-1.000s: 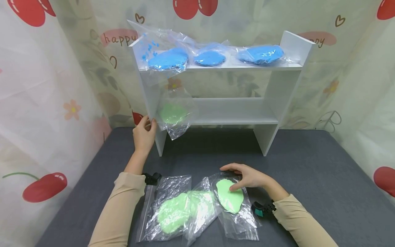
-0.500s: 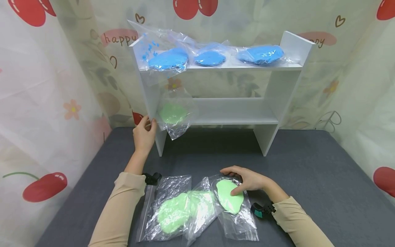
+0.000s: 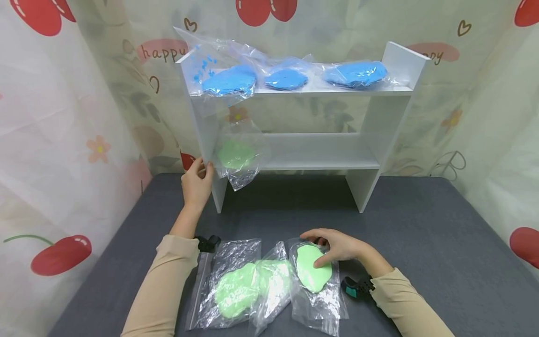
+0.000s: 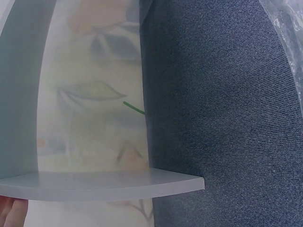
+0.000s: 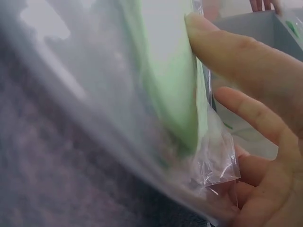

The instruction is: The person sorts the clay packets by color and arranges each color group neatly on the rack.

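My left hand (image 3: 197, 185) holds the left side panel of a white two-tier shelf (image 3: 320, 161), its thumb on the panel's front edge. In the left wrist view, the fingertips (image 4: 15, 213) show at the bottom left beside the white panel (image 4: 104, 184). With thumb in front and fingers behind, my right hand (image 3: 343, 245) pinches a clear plastic bag (image 3: 316, 309) containing a flat light-green lump (image 3: 311, 278). The right wrist view shows the thumb on this bag's green lump (image 5: 173, 90); part of the fingers is hidden behind the plastic.
Two overlapping bags with green lumps (image 3: 236, 292) lie left of the right hand. Another green-filled bag (image 3: 236, 157) hangs over the lower tier's left end. Bags with blue lumps (image 3: 286, 79) occupy the upper tier. A patterned curtain (image 3: 105, 93) surrounds the dark table (image 3: 421, 234).
My right hand has lowered slightly and its fingers have curled in more behind the bag. The bag's lower end has shifted and now reaches nearer the front. The left hand has stayed put.
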Demonstrator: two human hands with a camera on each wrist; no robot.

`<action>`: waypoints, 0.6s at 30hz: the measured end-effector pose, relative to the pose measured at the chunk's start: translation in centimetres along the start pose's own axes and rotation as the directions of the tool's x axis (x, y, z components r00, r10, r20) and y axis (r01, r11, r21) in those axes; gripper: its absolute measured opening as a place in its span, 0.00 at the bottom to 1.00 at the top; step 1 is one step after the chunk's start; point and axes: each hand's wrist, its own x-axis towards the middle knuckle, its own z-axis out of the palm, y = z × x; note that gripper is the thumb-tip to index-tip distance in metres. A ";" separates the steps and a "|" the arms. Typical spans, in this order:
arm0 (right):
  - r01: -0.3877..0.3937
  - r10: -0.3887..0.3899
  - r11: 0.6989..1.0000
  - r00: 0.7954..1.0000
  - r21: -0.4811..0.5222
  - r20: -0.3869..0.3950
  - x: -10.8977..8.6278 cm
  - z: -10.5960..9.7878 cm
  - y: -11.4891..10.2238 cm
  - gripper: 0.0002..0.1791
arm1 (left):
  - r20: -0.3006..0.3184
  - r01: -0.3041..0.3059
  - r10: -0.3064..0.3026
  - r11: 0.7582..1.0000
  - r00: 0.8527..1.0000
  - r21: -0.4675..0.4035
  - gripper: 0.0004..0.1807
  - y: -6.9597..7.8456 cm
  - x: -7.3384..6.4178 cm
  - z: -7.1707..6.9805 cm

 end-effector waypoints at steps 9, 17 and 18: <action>-0.083 0.083 0.996 0.996 0.028 0.026 0.2 0.0 -0.3 0.38 | -0.002 -0.004 0.004 1.000 1.000 -0.007 0.18 0.0 0.0 0.0; -0.044 0.041 0.998 0.998 0.053 0.054 0.3 0.1 -0.3 0.35 | -0.003 -0.001 0.001 1.000 1.000 -0.004 0.18 0.0 -0.1 0.0; -0.039 0.036 0.998 0.998 0.057 0.057 0.2 0.1 -0.3 0.35 | -0.004 -0.001 0.001 1.000 1.000 -0.004 0.18 0.1 -0.1 0.0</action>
